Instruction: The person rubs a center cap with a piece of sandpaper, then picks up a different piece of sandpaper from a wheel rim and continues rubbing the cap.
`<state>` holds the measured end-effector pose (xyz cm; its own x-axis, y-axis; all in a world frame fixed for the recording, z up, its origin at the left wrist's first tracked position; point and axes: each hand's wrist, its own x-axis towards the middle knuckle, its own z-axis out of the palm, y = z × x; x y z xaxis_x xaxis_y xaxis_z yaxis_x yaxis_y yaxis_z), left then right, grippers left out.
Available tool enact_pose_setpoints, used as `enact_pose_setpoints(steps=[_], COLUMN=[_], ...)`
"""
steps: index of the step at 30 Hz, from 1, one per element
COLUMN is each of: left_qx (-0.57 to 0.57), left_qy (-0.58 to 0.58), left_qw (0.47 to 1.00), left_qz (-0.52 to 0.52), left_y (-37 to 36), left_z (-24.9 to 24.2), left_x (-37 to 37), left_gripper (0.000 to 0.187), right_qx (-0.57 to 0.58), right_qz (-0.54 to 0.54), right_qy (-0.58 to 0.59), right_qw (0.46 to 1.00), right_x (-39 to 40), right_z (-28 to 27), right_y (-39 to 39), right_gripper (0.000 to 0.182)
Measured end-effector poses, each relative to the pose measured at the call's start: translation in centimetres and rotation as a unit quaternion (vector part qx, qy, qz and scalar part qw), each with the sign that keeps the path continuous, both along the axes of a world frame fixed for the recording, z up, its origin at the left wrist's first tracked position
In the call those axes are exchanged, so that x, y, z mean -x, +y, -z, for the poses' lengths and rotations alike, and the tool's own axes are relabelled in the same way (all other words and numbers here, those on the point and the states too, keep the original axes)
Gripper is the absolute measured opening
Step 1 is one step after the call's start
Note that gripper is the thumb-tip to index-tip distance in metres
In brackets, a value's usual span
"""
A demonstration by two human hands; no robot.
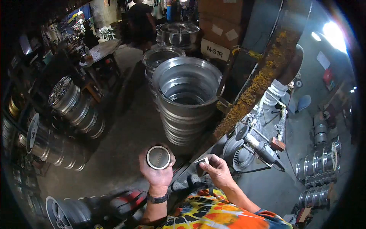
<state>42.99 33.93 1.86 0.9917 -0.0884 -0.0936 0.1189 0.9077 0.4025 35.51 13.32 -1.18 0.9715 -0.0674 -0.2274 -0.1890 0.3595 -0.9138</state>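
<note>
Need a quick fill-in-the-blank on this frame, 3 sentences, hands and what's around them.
1. The left hand holds a round wheel center cap, and on that wrist sits a ____.
2. The right hand pinches a small ____ piece between its fingertips.
3. Ahead of the hands stands a stack of bare metal wheel ____.

Missing words: watch; white; rims

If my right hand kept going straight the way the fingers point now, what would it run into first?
Probably the left hand holding the round cap: the right hand, pinching a small pale piece, points left toward it, though depth is unclear.
</note>
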Motion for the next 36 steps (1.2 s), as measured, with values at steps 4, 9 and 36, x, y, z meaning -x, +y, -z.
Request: enact_pose_setpoints(steps=[4, 9, 36], left_qx=[-0.001, 0.014, -0.087], left_qy=[-0.008, -0.036, 0.005], left_qw=[1.0, 0.999, 0.923], left_qz=[0.006, 0.02, 0.374], left_y=[-1.0, -2.5, -29.5], left_z=[0.1, -0.6, -1.4], left_x=[0.7, 2.3, 22.6], left_gripper=[0.056, 0.058, 0.046], right_qx=[-0.007, 0.027, 0.579], right_qz=[-0.011, -0.012, 0.282], right_qy=[-0.018, -0.036, -0.371], right_qw=[1.0, 0.999, 0.668], right_x=[0.8, 1.9, 25.9], right_z=[-1.3, -1.7, -5.1], right_y=[-1.1, -2.9, -21.3], right_gripper=[0.012, 0.014, 0.032])
